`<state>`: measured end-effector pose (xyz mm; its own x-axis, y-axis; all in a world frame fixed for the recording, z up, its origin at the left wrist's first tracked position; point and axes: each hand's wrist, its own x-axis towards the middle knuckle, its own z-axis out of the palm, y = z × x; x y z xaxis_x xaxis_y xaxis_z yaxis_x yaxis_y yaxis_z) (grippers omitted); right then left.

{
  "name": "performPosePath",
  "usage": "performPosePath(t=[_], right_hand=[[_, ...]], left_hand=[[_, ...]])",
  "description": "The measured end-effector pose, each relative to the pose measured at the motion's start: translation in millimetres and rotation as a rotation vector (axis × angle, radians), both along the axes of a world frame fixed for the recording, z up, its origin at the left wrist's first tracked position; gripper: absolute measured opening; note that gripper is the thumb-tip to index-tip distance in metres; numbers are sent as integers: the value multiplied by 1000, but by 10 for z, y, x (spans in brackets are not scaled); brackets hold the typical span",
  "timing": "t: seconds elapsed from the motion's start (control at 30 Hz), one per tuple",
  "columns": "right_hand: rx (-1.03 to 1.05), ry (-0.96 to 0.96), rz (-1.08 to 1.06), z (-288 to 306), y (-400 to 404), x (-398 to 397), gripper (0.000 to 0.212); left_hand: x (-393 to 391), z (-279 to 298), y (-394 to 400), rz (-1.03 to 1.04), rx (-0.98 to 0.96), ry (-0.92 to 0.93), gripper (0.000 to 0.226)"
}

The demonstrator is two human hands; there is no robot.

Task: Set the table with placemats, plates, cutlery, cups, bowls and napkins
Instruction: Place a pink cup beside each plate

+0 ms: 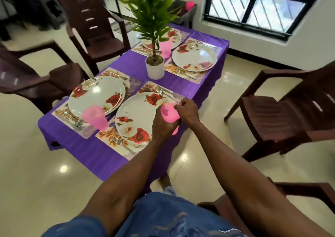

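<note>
A purple-clothed table (pixel 179 86) carries several floral placemats, each with a floral plate and cutlery. My left hand (pixel 162 126) grips pink cups (pixel 169 114) from below, over the right edge of the nearest plate (pixel 137 117). My right hand (pixel 186 110) pinches the rim of the top cup. One pink cup (pixel 95 117) stands between the two near plates, and another pink cup (pixel 165 46) stands behind the plant. A spoon (pixel 161 91) lies on the near right placemat. Whether I hold one cup or a stack is unclear.
A potted green plant (pixel 155 67) stands in the table's middle. Dark brown plastic chairs stand at the left (pixel 32 81), back left (pixel 90 23), right (pixel 290 110) and near right (pixel 299 189). A dark side stand (pixel 186 13) with a pink object sits under the window.
</note>
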<state>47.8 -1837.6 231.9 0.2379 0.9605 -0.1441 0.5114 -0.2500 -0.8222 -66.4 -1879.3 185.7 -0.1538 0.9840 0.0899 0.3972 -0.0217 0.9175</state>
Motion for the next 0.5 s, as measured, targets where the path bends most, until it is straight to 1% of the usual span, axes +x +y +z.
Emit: performPosePath(t=[0.07,0.13,0.23,0.33,0.4,0.5], right_hand=[[19,-16,47,44,275,-86,14],[15,-48,108,74,547,-187,14],[10,-81,156,85,892,-318,18],[4,-75,195,81,1147,-426,21],[2,-70,235,74,1257,-485,21],[3,-73,320,52,1432,-568,20]], left_hand=[[-55,24,217,72,12,-19,86],[-112,34,440,123,69,-18,86],[-201,-28,733,177,142,64,86],[-266,-44,950,266,198,163,77],[-327,-27,1028,261,196,137,71],[-422,-37,1163,296,174,124,73]])
